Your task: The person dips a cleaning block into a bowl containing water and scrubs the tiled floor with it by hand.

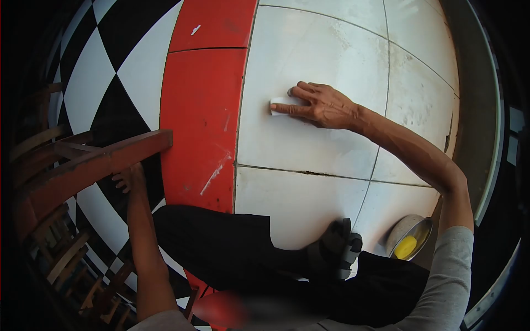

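My right hand [323, 106] presses a small white block [280, 107] flat against a large white floor tile [303, 55]. Its fingers are bent over the block, which shows only at its left end, beside the index finger. At the left, my left hand [130, 178] is at the underside of a reddish-brown wooden beam [94, 165], partly hidden by it, with some fingers visible and spread.
A red tile strip [201, 110] borders the white tiles, with black-and-white checkered floor [132, 83] beyond. Wooden chairs [61, 265] stand at the lower left. A metal bowl [402, 228] holding something yellow [406, 247] sits by my sandalled foot [335, 245].
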A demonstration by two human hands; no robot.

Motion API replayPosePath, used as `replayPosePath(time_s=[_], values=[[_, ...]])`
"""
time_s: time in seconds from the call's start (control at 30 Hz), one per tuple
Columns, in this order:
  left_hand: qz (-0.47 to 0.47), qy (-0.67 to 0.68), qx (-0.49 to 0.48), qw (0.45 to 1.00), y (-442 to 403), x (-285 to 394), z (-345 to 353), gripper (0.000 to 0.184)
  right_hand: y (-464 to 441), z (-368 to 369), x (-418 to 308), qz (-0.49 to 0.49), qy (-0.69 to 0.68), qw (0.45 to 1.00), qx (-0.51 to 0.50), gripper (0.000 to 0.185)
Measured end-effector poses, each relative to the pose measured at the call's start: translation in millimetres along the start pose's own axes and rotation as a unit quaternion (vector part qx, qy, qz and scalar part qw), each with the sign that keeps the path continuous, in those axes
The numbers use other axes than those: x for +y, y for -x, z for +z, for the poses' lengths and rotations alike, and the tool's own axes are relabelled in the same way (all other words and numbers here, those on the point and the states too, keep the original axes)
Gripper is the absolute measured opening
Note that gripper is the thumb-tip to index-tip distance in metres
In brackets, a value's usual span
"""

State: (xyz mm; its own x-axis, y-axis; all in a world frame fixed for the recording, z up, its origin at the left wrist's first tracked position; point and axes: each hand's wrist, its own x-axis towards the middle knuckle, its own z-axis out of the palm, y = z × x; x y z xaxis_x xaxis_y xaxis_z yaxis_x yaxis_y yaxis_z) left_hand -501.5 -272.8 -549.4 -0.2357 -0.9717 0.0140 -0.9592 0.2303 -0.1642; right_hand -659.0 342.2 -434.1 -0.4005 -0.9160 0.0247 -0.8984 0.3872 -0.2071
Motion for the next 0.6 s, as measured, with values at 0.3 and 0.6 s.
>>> replayPosePath(time_s=[0.3,0.6], values=[[-0.044,0.043,-0.03,0.998,20.7,17.0,-30.0,0.105,-16.7,2.5,10.5,0.183,-0.042,0.979,0.075,0.051],[-0.039,0.108,-0.005,0.993,44.4,28.8,-54.9,0.102,-49.9,7.5,95.4,0.114,0.077,0.979,0.151,0.052]])
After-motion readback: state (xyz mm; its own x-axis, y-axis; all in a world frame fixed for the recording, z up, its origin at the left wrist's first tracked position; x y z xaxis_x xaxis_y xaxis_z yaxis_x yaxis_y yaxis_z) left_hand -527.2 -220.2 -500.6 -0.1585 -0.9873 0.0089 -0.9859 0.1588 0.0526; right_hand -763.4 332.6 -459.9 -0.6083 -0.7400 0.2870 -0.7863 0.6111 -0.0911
